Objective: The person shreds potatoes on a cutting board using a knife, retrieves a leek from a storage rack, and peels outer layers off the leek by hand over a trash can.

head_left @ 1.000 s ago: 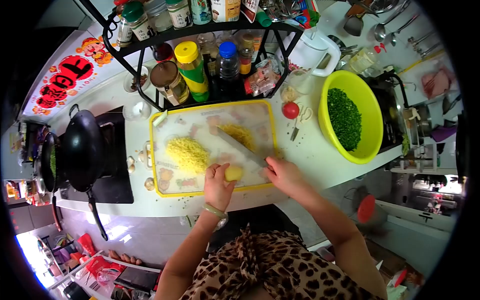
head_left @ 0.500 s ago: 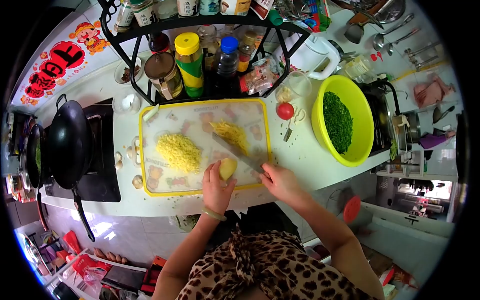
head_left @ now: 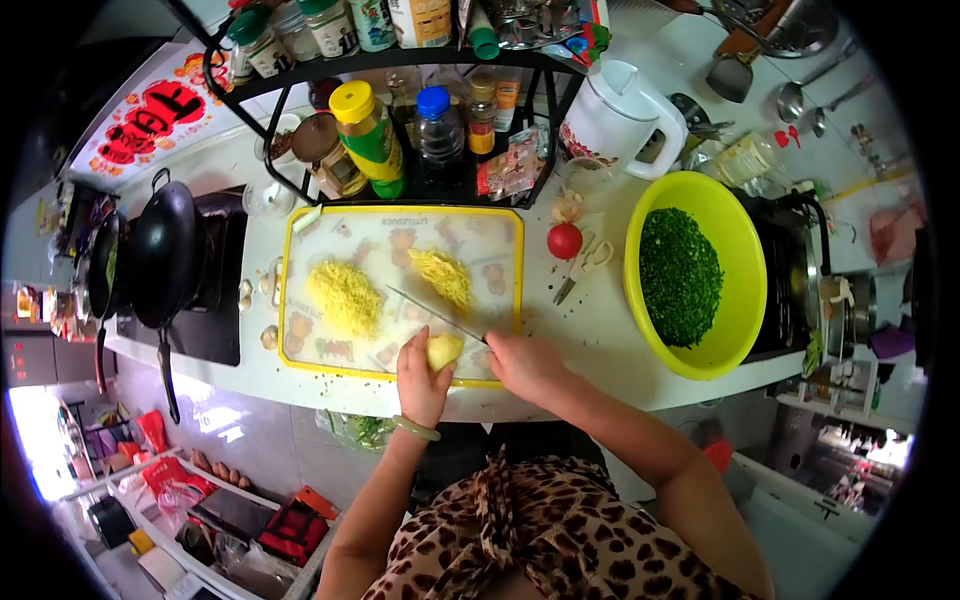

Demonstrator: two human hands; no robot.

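Observation:
My left hand [head_left: 422, 380] is closed around a pale yellow, rounded piece that looks like a peeled potato [head_left: 444, 350], near the front edge of the cutting board [head_left: 400, 222]. My right hand [head_left: 525, 365] grips the handle of a kitchen knife [head_left: 437, 313]. Its thin-looking blade points to the back left, just behind the potato; whether it touches the board I cannot tell. Beyond the blade lies a small pile of yellow shreds [head_left: 441, 277]. A larger pile of finely chopped yellow bits [head_left: 344, 298] sits on the board's left half.
Right of the board are a red round fruit or vegetable [head_left: 565, 241], scissors [head_left: 583, 268] and a yellow-green bowl [head_left: 742, 300] of chopped greens. A black rack [head_left: 420, 58] with bottles stands behind. Garlic [head_left: 269, 337] lies left, and a wok [head_left: 165, 255] is on the stove.
The view has shifted and tilted. The knife's blade has moved away from the shreds toward the front left and looks narrower. Both hands keep their grips.

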